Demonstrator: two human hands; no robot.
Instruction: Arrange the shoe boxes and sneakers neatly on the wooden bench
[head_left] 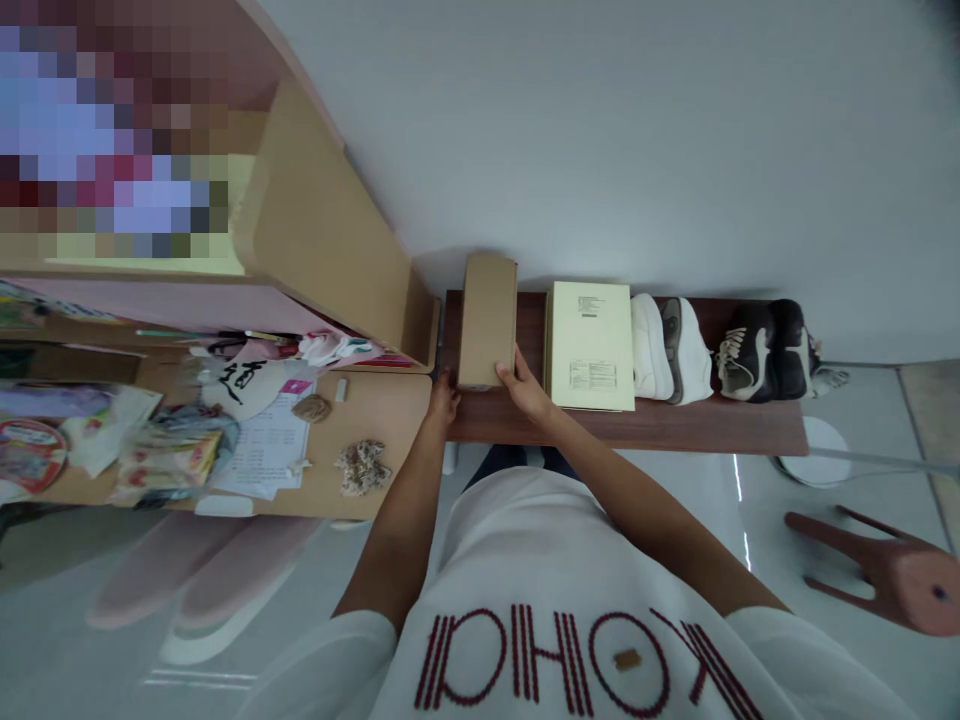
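A plain brown cardboard box [488, 315] stands on a dark wooden bench [517, 430] against the wall. My right hand [527, 390] grips its lower right side, thumb on the near edge and fingers along the side. At the lower left corner of the box is my left hand [444, 398], its fingers bent against it and partly hidden. Right of the box, with a gap between, lies a pale yellow box [592, 345] with printed text. White shoes [652, 350] sit close beside that one.
Black shoes [772, 350] occupy the bench's right end. On the left, a desk [405, 410] holds a cap [244, 380], papers [270, 440], a patterned scrunchie [364, 467] and packets, under a raised shelf unit [315, 200]. A brown stool [915, 585] is on the floor at right.
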